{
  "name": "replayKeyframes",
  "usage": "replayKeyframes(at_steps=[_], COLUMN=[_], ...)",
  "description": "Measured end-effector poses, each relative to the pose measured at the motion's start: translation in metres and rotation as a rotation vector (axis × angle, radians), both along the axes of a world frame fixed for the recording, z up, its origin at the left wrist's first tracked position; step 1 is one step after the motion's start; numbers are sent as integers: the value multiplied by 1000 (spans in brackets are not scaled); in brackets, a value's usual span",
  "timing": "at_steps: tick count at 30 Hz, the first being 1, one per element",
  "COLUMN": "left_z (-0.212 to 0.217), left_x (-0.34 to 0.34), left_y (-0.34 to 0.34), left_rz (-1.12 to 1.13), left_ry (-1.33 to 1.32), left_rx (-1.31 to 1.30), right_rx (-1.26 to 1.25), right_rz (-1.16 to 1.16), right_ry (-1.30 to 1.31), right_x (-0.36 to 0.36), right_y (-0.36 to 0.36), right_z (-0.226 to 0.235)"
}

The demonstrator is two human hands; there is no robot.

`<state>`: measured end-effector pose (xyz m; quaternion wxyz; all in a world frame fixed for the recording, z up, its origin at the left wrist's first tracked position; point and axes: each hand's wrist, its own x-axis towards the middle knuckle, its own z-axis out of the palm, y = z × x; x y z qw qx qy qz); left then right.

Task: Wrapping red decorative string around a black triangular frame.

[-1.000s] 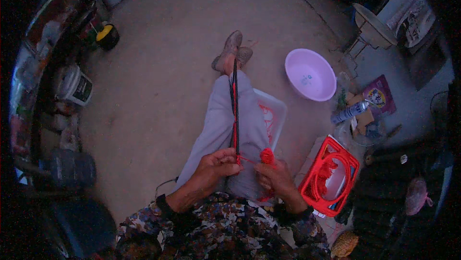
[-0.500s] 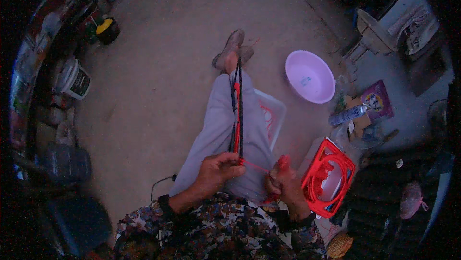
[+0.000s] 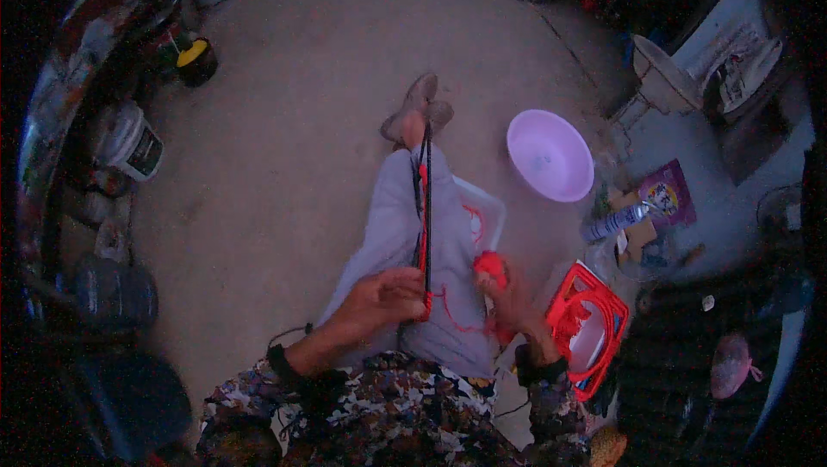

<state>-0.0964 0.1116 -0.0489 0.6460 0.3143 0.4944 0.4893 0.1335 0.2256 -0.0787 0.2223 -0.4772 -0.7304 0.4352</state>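
Observation:
Black cords (image 3: 429, 226) run taut along my legs from near my crossed shoes (image 3: 412, 114) toward my lap. My left hand (image 3: 379, 299) pinches their near end, where a red wrapping (image 3: 424, 310) shows. From there a slack red thread (image 3: 448, 319) curls across my trousers toward my right side. My right hand (image 3: 515, 305), blurred, is closed round a small red ball of thread (image 3: 490, 268) beside my right thigh.
Right of my hip stands a red-rimmed plastic basket (image 3: 622, 316) with red material in it. A white tray (image 3: 495, 208) lies partly under my leg. Farther off are a lilac basin (image 3: 551, 157), a spray can (image 3: 616, 221), and, at left, a white bucket (image 3: 133, 144).
My right hand has lifted the red ball up and away from my lap. The thread has gone from stretched to slack. My left hand keeps its pinch, slightly lower in the picture.

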Motion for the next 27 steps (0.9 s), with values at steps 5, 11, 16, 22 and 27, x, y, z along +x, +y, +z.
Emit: replayKeyframes(at_steps=[5,11,16,22,27], left_z=[10,28,-7,-40,-39], left_x=[-26,-14,-27,3,10], left_y=[19,40,28,2,3], left_rz=[263,243,499,375,296], left_ry=[389,608,247,-69,-79], left_rx=[270,423,3,-133,-218], right_rx=[267,487,756,312,400], right_rz=[309,545,239,433,457], right_ry=[-381,-227,138,253,200], right_x=[-56,-96,-72,-49,-54], right_y=[12,17,10,-22,-27], right_z=[98,87,57,0,-20])
